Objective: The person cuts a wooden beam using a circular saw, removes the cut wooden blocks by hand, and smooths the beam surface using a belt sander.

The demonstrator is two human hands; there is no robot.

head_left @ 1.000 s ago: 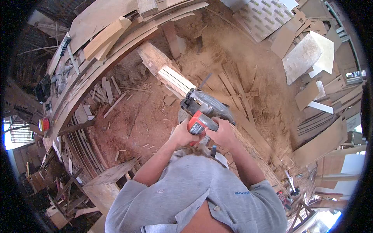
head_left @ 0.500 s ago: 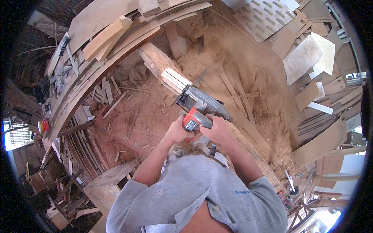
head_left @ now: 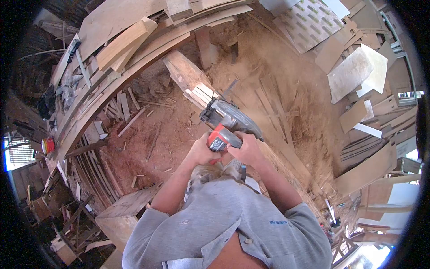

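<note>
A circular saw [head_left: 235, 120] with a grey guard and a red and black body rests on a long wooden beam [head_left: 183, 71]. Pale, freshly cut strips [head_left: 201, 95] show on the beam just beyond the saw's front. My left hand [head_left: 201, 149] is closed around the left side of the saw body; its fingertips are partly hidden. My right hand [head_left: 246, 149] wraps the saw's rear handle. The blade is hidden by the guard and the wood. Behind the saw, the beam runs past my right side.
Curved stacked boards [head_left: 103, 85] lie on the left, with a thick wood block [head_left: 125, 45] on top. Loose sticks [head_left: 123, 105] and sawdust [head_left: 286, 71] cover the ground. Panel offcuts [head_left: 351, 74] are piled at right. A wooden box [head_left: 118, 219] stands at lower left.
The saw and both hands have shifted slightly forward along the beam, toward its far end. The view has tilted a little. Both hands keep their hold.
</note>
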